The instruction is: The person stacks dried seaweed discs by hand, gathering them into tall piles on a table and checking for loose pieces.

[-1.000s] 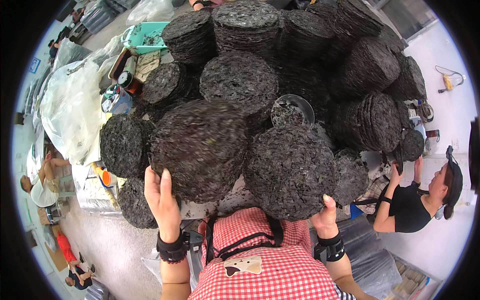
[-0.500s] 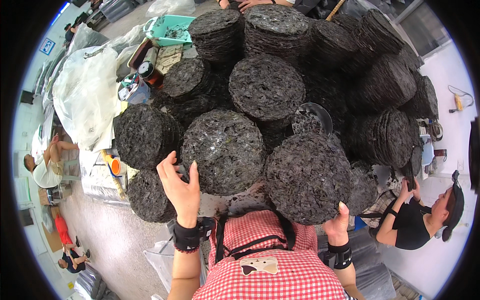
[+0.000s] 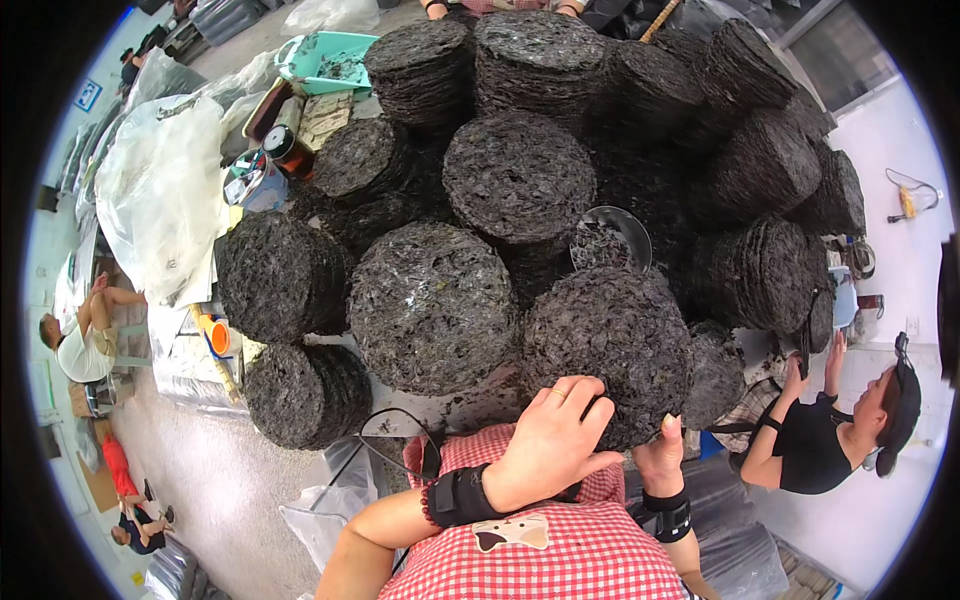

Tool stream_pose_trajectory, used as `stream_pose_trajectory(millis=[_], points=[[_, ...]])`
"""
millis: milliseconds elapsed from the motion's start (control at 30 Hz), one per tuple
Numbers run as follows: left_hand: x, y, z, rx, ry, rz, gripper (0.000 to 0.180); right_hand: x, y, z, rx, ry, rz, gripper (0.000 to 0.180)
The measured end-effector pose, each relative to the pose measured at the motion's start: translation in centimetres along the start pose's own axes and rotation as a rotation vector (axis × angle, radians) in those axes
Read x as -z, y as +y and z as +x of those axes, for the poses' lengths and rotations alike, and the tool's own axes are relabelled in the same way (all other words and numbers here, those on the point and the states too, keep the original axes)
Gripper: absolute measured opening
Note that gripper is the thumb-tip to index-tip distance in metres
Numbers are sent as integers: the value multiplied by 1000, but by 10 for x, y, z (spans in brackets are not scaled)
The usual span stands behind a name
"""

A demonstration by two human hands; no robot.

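Since a second ago my left hand point(image 3: 548, 440) crossed over; now both it and my right hand point(image 3: 660, 455) grip the nearest dark seaweed stack point(image 3: 610, 345), front of the desk point(image 3: 470, 405).

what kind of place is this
Probably a workshop where dried seaweed is sorted or packed. Tall stacks of dark round discs crowd the table, clear plastic bags lie at its left, and both hands grip the nearest stack.
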State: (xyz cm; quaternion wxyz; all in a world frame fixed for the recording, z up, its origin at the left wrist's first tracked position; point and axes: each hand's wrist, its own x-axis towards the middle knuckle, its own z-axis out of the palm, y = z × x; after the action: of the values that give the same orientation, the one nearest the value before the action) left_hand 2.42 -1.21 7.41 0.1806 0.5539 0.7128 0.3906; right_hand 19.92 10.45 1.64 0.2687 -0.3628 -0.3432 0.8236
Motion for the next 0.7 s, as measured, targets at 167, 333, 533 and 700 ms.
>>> stream_pose_trajectory(millis=[167,333,533,700], points=[[6,-2,2,-19,11,-82,49,6,3,0,3,-28,51,80],[27,1,5,-21,34,-251,35,8,-1,5,-19,-59,85,83],[99,-29,-23,543,645,-291,16,22,3,8,-29,-27,132,87],[113,-99,-62,662,918,-530,20,34,9,9,-58,-53,43,87]])
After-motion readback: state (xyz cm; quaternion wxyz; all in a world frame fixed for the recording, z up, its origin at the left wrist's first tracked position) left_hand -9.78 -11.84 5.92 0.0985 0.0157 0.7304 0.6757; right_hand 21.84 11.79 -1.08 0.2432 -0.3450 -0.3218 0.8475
